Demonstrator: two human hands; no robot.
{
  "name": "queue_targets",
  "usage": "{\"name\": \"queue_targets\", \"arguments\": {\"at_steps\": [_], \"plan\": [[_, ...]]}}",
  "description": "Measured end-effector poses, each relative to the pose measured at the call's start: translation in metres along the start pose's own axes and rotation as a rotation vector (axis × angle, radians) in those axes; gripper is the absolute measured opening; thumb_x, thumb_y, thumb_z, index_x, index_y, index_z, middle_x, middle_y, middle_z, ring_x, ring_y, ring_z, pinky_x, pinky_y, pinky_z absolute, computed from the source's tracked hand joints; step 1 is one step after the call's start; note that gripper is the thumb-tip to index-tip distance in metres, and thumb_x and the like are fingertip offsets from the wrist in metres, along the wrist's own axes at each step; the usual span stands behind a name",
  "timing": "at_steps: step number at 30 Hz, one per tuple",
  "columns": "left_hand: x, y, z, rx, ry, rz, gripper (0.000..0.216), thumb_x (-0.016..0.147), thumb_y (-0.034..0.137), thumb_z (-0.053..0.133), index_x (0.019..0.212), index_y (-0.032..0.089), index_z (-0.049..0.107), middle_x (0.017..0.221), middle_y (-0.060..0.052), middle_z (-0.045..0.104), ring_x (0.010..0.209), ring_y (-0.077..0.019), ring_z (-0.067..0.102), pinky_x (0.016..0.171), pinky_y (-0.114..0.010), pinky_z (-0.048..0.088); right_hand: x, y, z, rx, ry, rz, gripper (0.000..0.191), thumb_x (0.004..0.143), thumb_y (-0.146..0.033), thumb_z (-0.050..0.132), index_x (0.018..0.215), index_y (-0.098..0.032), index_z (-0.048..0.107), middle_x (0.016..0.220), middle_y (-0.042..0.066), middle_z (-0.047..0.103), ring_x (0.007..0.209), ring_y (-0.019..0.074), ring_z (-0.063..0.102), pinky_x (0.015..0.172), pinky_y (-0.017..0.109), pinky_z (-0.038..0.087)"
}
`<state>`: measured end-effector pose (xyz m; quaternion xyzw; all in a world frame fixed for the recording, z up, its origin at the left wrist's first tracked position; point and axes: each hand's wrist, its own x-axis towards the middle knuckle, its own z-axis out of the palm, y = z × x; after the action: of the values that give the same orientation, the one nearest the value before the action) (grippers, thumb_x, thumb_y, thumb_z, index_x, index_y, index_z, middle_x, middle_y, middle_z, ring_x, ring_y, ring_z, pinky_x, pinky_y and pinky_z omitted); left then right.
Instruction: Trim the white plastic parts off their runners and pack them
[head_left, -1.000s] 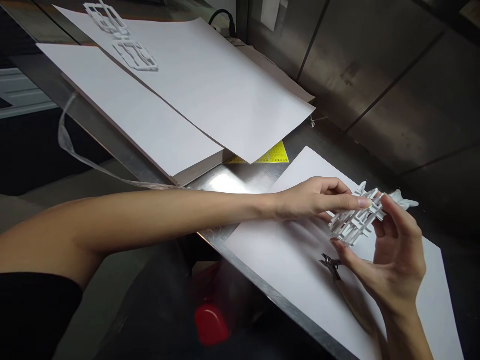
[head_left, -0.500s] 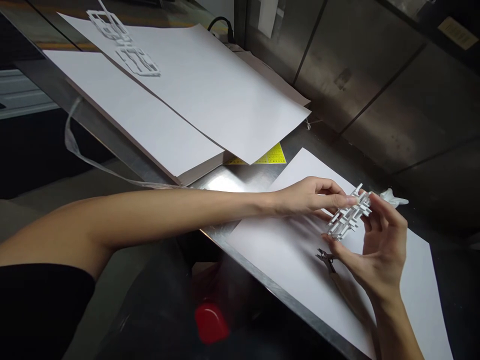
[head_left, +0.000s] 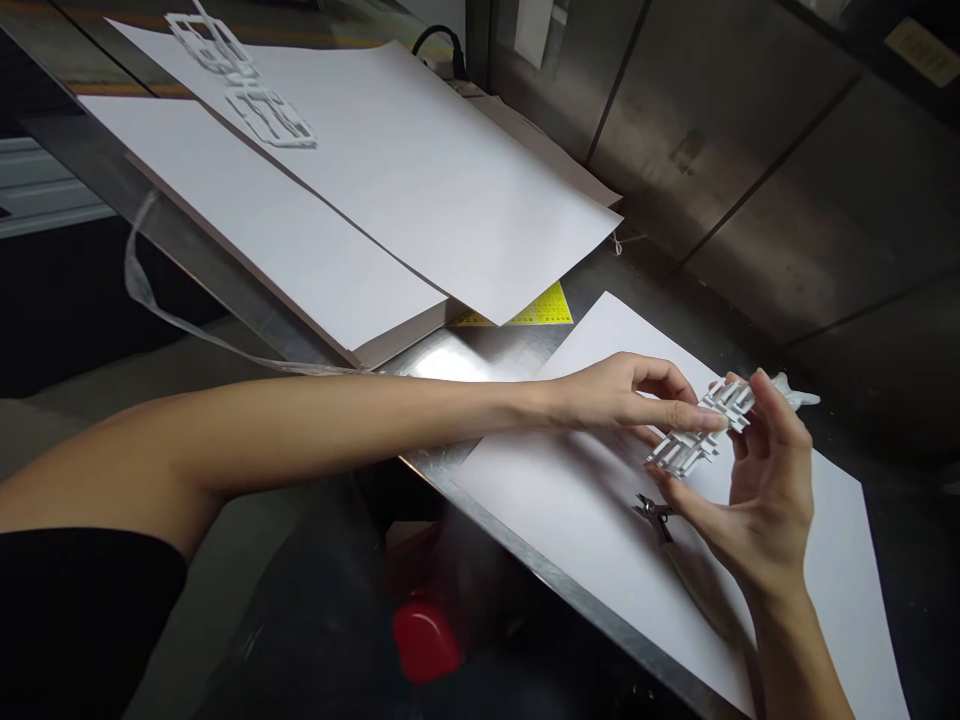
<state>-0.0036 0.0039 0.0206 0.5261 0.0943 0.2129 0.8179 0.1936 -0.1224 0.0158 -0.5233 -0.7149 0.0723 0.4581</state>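
Observation:
A small white plastic lattice part [head_left: 701,432] is held in the air between both hands, above a white sheet of paper [head_left: 570,500] on the metal bench. My right hand [head_left: 757,500] grips its lower and far edges between thumb and fingers. My left hand [head_left: 634,395] reaches across from the left and pinches the part's upper edge with its fingertips. Small metal cutters [head_left: 656,515] lie on the sheet just under my right thumb, partly hidden by the wrist. A white scrap [head_left: 795,397] lies behind the part.
Two large white sheets [head_left: 420,170] lie overlapped on a board at the back left, with two white lattice frames [head_left: 270,115] on top. A yellow label [head_left: 544,308] shows beneath them. Steel wall panels [head_left: 750,150] rise at the back. A red cap [head_left: 424,640] sits below the bench edge [head_left: 525,565].
The lattice part has tilted flatter and edge-on between my hands, and both hands have shifted slightly left. My left fingertips have slid along its edge.

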Motion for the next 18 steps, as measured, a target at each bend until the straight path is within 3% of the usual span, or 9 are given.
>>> {"name": "queue_targets", "arguments": {"at_steps": [7, 18], "plan": [[-0.001, 0.0012, 0.0005, -0.003, 0.03, -0.008, 0.04, 0.074, 0.038, 0.098, 0.096, 0.017, 0.072, 0.101, 0.001, 0.07, 0.099, -0.014, 0.068, 0.095, -0.034, 0.059, -0.0002, 0.0007, -0.0015, -0.06, -0.009, -0.008, 0.11, 0.076, -0.026, 0.097, 0.17, -0.041, 0.043, 0.157, 0.012, 0.052, 0.144, 0.0389, 0.054, 0.119, 0.065, 0.052], [0.001, 0.0045, 0.0014, -0.098, 0.038, -0.086, 0.038, 0.07, 0.028, 0.102, 0.093, 0.016, 0.074, 0.093, 0.002, 0.073, 0.09, -0.0098, 0.07, 0.094, -0.03, 0.057, 0.0003, -0.0014, -0.0033, -0.017, -0.046, -0.029, 0.111, 0.079, -0.024, 0.098, 0.172, -0.041, 0.04, 0.169, 0.007, 0.047, 0.156, 0.0369, 0.047, 0.132, 0.062, 0.042]]}}
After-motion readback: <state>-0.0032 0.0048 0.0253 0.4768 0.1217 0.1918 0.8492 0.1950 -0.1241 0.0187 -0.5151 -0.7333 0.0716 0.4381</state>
